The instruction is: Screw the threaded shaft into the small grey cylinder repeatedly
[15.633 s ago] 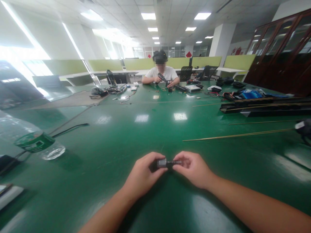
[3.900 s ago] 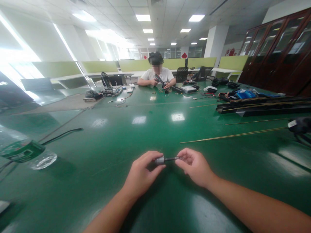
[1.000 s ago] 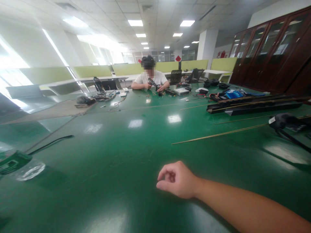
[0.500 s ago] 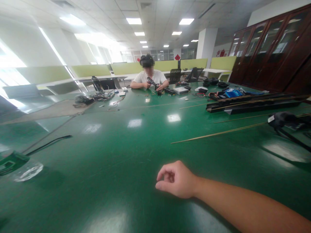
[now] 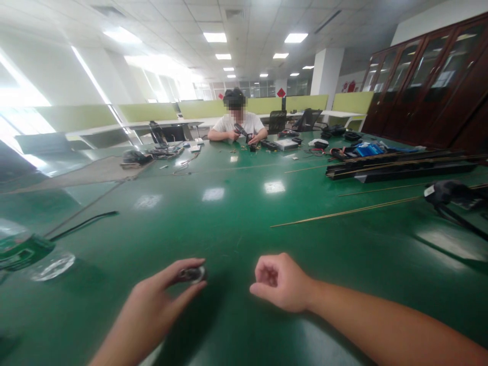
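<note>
Grip: left hand holds a small round part, best pinched lightly but steadily; whether the curled right hand holds anything, I cannot tell

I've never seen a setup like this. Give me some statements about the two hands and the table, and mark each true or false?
1. The left hand holds a small round object between thumb and fingers. True.
2. The right hand is spread flat with straight fingers. False: the right hand's fingers are curled inward.
3. The tabletop is green. True.
4. The bottle with the green label is at the picture's right edge. False: the bottle is at the left edge.
5. The person across the table wears a white top. True.
</note>
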Action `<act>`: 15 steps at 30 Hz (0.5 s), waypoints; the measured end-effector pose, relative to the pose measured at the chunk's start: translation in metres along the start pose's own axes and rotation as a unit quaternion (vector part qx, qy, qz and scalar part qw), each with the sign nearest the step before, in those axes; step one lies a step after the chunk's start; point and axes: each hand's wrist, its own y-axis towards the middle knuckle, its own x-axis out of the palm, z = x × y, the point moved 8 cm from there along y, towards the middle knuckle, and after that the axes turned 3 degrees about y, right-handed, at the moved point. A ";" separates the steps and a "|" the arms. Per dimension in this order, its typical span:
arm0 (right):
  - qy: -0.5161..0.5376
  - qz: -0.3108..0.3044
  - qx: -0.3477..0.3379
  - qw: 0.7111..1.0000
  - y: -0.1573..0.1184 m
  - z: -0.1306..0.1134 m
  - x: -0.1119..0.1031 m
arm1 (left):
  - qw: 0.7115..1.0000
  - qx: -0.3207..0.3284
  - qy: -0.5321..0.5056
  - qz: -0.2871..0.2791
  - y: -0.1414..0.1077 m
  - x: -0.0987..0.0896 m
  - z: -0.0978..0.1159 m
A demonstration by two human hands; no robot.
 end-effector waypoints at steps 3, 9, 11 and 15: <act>-0.005 0.018 -0.014 1.000 0.000 -0.003 -0.005 | 0.995 0.036 -0.069 -0.065 0.028 0.052 0.044; 0.014 0.012 -0.002 1.000 0.001 0.002 -0.004 | 0.981 0.039 -0.184 -0.051 0.031 0.092 0.064; -0.004 -0.003 -0.002 1.000 0.001 0.004 0.000 | 0.975 0.011 -0.215 -0.046 0.026 0.092 0.056; -0.032 -0.013 0.006 0.999 0.000 0.006 0.002 | 0.967 -0.017 -0.249 -0.044 0.022 0.091 0.049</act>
